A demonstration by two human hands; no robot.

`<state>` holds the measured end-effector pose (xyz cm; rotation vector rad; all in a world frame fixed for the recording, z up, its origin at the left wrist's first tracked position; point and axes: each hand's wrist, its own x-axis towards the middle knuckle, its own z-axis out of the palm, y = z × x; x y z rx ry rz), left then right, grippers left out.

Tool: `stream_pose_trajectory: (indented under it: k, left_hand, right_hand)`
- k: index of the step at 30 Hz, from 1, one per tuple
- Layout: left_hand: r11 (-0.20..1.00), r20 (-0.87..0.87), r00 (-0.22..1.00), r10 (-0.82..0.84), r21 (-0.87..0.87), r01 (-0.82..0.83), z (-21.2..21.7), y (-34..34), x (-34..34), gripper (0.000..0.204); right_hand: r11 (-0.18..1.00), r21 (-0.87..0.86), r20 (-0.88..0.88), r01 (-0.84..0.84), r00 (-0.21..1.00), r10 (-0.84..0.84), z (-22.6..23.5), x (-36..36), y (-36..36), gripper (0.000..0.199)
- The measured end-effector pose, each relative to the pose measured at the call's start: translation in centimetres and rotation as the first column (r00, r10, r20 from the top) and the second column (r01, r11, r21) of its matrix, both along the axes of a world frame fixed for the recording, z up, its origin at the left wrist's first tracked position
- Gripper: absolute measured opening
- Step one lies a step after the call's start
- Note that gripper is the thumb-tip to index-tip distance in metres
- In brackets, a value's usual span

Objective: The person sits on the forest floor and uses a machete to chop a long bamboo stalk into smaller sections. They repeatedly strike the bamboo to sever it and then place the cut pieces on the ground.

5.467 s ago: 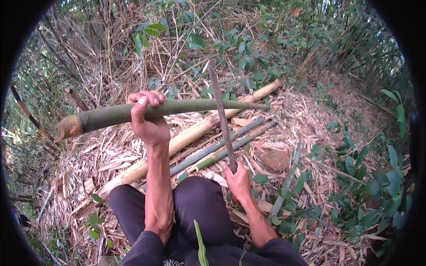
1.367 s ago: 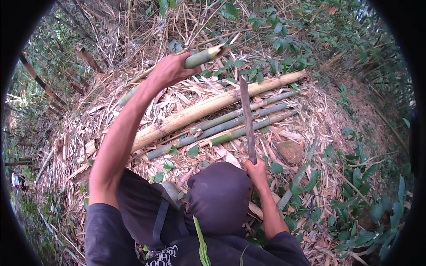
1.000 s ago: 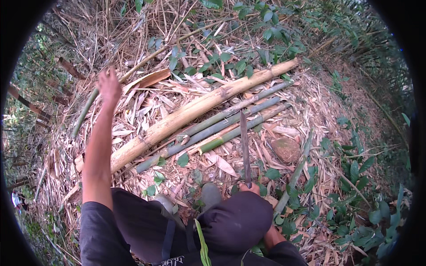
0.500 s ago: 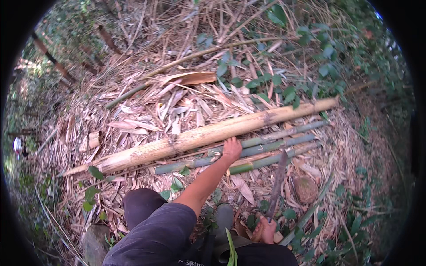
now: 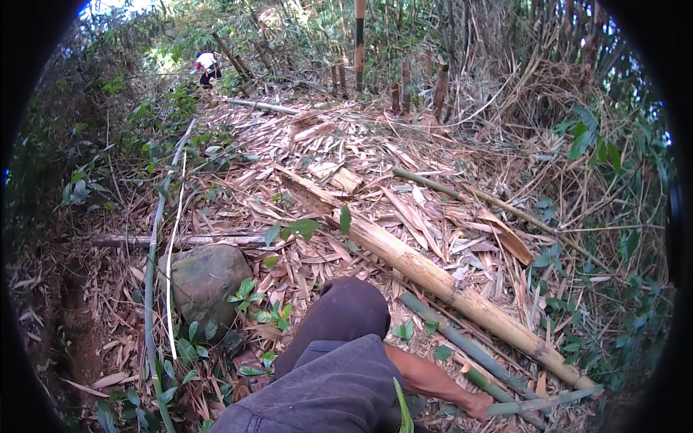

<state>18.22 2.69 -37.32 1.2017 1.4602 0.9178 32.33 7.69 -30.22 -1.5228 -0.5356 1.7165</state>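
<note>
Right hand [image 5: 478, 405]: low at near right, closed around the end of a thin grey-green bamboo stem [image 5: 548, 401].
Left hand: out of view; state cannot be told.
Stem position: lying on leaf litter, running right from the hand.
Neighbour: thick pale-yellow bamboo pole [image 5: 462, 297], just beyond.
Handling advice: probably grip firmly near the end, lifting clear of neighbouring stems.
Landmark: mossy grey rock [image 5: 206, 278], left.

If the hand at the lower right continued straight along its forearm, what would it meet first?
That hand, probably the left, already grips a thin green bamboo stem. Straight on, it would follow this stem toward the thick pale bamboo pole's end; depth is unclear.
</note>
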Motion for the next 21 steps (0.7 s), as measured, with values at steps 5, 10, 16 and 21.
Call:
stream_pose_trajectory:
  k: [5,10,16,21]
  left_hand:
    - [0.920,0.155,0.976,0.151,0.339,-0.196,9.1,0.7,-3.9,0.051]
    - [0.761,0.251,0.914,0.319,0.506,-0.405,16.4,3.1,-9.4,0.048]
    - [0.449,0.402,0.763,0.505,0.633,-0.631,26.1,2.3,-23.3,0.073]
    - [0.114,0.603,0.494,0.627,0.556,-0.823,36.5,0.7,-40.9,0.034]
  right_hand:
    - [0.997,0.083,0.042,-0.005,0.999,0.001,0.2,0.2,0.1,0.028]
    - [0.993,0.115,0.006,-0.021,1.000,0.020,-0.7,2.1,0.3,0.029]
    - [0.996,-0.015,-0.108,-0.091,0.990,0.089,0.8,0.3,-2.1,0.020]
    - [0.939,-0.115,-0.134,-0.323,0.942,0.308,0.7,-0.7,-5.3,0.019]
